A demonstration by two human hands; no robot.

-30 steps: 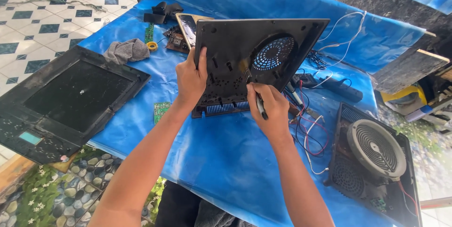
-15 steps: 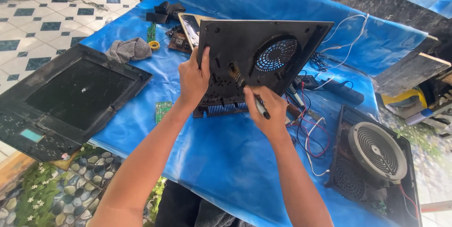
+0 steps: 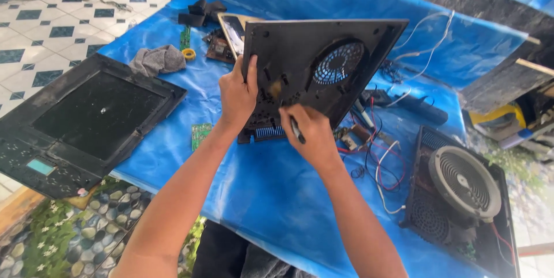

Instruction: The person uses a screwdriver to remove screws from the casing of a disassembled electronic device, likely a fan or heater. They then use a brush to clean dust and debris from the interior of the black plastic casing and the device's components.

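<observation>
I'm brushing dust off the black cooker base shell [image 3: 311, 70], tilted above the blue sheet [image 3: 254, 186]. My left hand [image 3: 238, 96] is gripping its edge; my right hand [image 3: 309, 134] is pinching a small brush [image 3: 287, 111]. Next I'd judge: sweeping toward the fan grille [image 3: 339, 63].

brush tip: the right hand [image 3: 309, 134] covers most of the brush [image 3: 276, 89]; its bristles are blurred against the black cover [image 3: 314, 62]
parts under cover: the cover and the left hand [image 3: 238, 94] hide most of the circuit board [image 3: 270, 133] behind them
glass top panel [image 3: 81, 119]: left of the cover, its corner is cut by the picture's left edge
open cooker base [image 3: 461, 197]: right of the cover, cut by the bottom and right edges
small items beyond cover: too small to tell
</observation>
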